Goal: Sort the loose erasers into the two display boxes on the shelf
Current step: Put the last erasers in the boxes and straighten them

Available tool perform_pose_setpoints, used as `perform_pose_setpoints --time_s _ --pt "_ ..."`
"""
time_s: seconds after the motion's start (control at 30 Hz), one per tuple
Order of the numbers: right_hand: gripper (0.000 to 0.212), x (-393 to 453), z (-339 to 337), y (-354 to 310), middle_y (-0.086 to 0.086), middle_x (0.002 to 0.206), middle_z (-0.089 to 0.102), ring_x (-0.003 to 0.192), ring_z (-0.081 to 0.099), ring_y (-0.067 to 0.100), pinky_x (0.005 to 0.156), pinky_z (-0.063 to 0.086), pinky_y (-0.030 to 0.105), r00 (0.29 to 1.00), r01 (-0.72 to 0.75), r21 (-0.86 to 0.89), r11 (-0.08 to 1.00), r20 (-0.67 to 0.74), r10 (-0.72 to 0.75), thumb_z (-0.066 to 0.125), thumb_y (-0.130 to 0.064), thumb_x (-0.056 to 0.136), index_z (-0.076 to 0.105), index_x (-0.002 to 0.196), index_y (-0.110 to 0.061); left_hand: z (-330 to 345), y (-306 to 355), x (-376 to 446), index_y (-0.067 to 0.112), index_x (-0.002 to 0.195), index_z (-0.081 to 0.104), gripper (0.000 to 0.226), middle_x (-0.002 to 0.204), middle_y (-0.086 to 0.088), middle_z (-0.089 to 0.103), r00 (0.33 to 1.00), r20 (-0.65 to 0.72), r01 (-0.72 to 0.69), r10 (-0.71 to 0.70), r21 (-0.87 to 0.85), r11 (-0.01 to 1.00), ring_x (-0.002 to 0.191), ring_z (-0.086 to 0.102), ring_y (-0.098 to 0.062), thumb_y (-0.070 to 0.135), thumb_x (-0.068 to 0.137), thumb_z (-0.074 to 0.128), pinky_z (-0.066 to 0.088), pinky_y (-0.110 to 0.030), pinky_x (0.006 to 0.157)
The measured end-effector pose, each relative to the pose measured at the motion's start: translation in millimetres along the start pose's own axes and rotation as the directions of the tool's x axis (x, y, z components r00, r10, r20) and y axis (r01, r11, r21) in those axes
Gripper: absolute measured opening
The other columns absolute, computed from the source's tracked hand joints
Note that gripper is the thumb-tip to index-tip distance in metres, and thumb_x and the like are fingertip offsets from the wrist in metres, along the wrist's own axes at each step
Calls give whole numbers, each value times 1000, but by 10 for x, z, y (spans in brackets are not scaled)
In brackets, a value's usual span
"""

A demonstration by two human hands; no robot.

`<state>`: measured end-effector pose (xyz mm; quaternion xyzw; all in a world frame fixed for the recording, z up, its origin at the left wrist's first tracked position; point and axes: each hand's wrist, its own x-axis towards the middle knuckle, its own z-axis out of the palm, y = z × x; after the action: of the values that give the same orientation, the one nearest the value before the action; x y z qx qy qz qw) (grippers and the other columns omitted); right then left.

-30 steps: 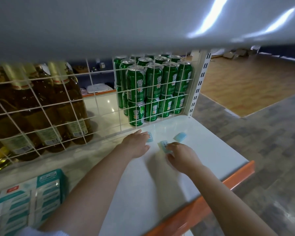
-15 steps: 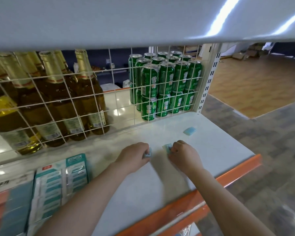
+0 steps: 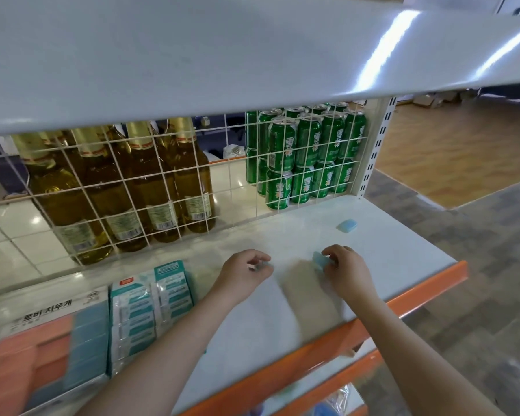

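Right hand [image 3: 347, 273] fingers pinch a blue eraser [image 3: 320, 260]; left hand [image 3: 242, 273] fingers curl around a small eraser [image 3: 260, 266]. Another eraser [image 3: 346, 226] lies apart on the shelf [image 3: 403, 250], near green cans [image 3: 306, 157].

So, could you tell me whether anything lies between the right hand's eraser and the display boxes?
Only the left hand, itself pinching an eraser, sits between the right hand's eraser and the boxes; otherwise bare shelf.
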<state>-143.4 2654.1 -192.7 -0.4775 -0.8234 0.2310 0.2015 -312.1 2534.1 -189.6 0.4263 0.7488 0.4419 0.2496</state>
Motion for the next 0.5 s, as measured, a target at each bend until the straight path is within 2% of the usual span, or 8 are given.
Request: perform_pose_setpoints --time_s 0.07,0.2,0.4,0.5 --pt "30 -23 -1 -48 12 104 60 89 54 23 72 35 23 1000 1 96 995 -17 1 48 0 83 62 108 -6 -17 7 -36 17 91 66 12 90 2 62 998 6 70 -70 -77 995 80 56 -10 16 79 70 42 -12 67" --pt "28 -73 18 -157 9 100 60 82 50 16 70 33 17 999 36 195 980 -26 -31 48 2 83 64 105 -7 -29 -33 -92 13 86 69 9 84 0 63 995 36 98 -98 -2 995 79 57 -14 15 78 71 44 -20 67" --pt "32 -130 21 -287 9 99 61 85 59 26 82 51 38 999 33 314 949 3 -35 43 7 83 63 97 -12 -82 -48 -95 20 75 66 14 76 0 64 995 -9 99 -100 -59 993 83 64 -23 33 82 67 53 -36 83" --pt "33 -182 20 -348 2 92 59 77 60 20 82 53 37 998 18 382 924 48 -39 42 8 83 62 93 -16 -102 -46 -108 16 77 66 21 78 -5 66 991 -10 134 -135 -82 988 86 66 -27 36 84 64 54 -40 84"
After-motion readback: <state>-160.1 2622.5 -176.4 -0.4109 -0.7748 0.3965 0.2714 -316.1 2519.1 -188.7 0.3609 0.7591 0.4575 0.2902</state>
